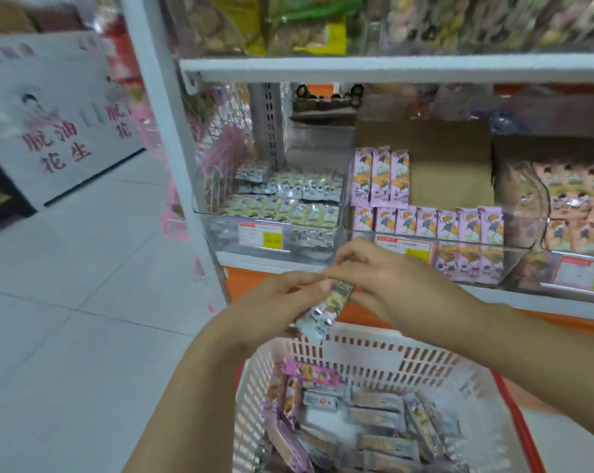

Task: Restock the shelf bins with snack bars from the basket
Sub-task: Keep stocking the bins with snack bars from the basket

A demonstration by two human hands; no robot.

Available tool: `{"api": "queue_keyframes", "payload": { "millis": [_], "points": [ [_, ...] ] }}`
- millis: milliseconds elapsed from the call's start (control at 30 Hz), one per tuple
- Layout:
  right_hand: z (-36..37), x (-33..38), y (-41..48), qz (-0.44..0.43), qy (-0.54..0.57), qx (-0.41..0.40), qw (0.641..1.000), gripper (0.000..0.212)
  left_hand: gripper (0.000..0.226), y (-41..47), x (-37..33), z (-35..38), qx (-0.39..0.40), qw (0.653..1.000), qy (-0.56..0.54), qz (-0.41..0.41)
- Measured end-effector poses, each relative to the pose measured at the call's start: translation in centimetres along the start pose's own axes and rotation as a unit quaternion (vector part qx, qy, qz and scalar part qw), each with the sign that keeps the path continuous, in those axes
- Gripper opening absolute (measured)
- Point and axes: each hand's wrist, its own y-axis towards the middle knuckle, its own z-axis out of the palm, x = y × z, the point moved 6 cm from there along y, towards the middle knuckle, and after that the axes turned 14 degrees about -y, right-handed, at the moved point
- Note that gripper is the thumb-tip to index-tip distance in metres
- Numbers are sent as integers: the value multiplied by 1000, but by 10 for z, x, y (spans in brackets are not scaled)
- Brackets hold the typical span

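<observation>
Clear plastic shelf bins (514,247), centre right, hold pink and silver packs; their price tags are unreadable. White signboard (60,107), upper left: red 脱油花生. White basket (374,339), bottom centre, holds bars. Your left hand (271,302) and right hand (387,278) both pinch one snack bar (323,312) mid-frame, above the basket.

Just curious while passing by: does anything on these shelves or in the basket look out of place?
Mildly: the middle bin has only three pink bars in its upper row, leaving bare brown cardboard showing beside them. Bars in the basket lie jumbled.
</observation>
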Motion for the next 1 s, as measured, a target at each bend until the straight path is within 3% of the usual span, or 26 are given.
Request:
{"api": "queue_keyframes", "payload": {
  "millis": [133, 233, 333, 400, 467, 567, 667, 800, 900, 1000],
  "points": [
    [-20, 16, 31, -11, -22, -85, 996, 46, 17, -20, -12, -20, -25, 997, -53, 60],
    [-25, 12, 51, 82, 118, -128, 981, 42, 18, -17, -10, -44, -132, 979, -113, 106],
    [-7, 4, 67, 241, 329, -77, 910, 28, 32, -11, -6, -62, -213, 948, -193, 133],
    [13, 13, 79, 287, 446, 5, 848, 30, 37, -2, -4, -69, -245, 929, -236, 143],
    [21, 22, 90, 299, 498, 32, 813, 37, 25, 6, -4, -72, -270, 917, -252, 153],
    [25, 20, 108, 319, 518, 33, 793, 33, 13, 12, -7, -75, -305, 904, -239, 183],
    [32, -2, 133, 368, 545, 4, 753, 29, 29, 20, -7, -75, -325, 911, -164, 196],
    [48, -50, 176, 434, 523, -31, 733, 29, 43, 38, -1, -76, -335, 926, -40, 169],
    [75, -72, 199, 479, 519, -10, 708, 6, 47, 50, 7, -76, -329, 932, -25, 147],
    [104, -95, 222, 498, 520, 0, 694, 18, 48, 58, 12, -78, -344, 927, -22, 150]
  ]
}}
